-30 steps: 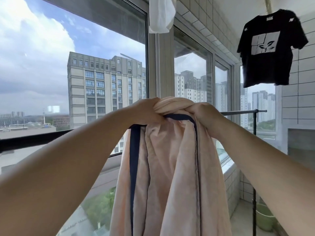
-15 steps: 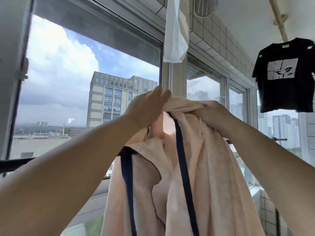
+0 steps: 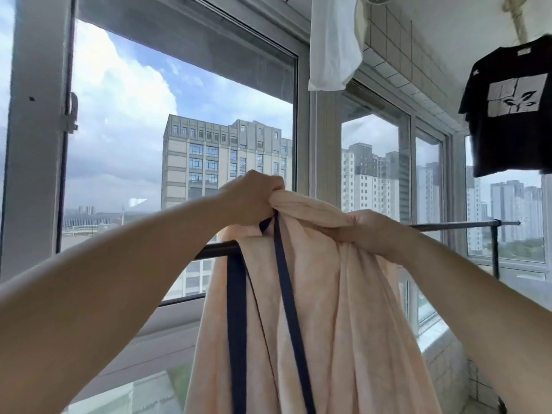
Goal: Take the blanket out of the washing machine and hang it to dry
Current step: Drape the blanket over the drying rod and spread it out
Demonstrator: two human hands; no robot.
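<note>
A: In front of the balcony windows, at chest height: peach blanket (image 3: 328, 309) with dark navy trim, bunched at the top and hanging in long folds out of the bottom of the view.

B: Held how?

A: Gripped from both sides. Left hand (image 3: 254, 195) clenched around the gathered upper edge, knuckles up, slightly higher. Right hand (image 3: 370, 231) curled into the fabric just beside it, a little lower.

B: Near any rail?

A: Close to a dark drying rail (image 3: 454, 225), running horizontally behind the hands and the cloth. Partly hidden by the blanket in the middle; visible again to the left. Hard to tell whether draped over it or merely held in front.

B: Anything else hanging?

A: Black T-shirt (image 3: 507, 109) with a pale square print, upper right, well apart from the blanket. White garment (image 3: 333, 46) overhead, near the window frame (image 3: 303, 121). Beyond the glass, a tall grey building (image 3: 221, 162) and cloudy sky.
</note>
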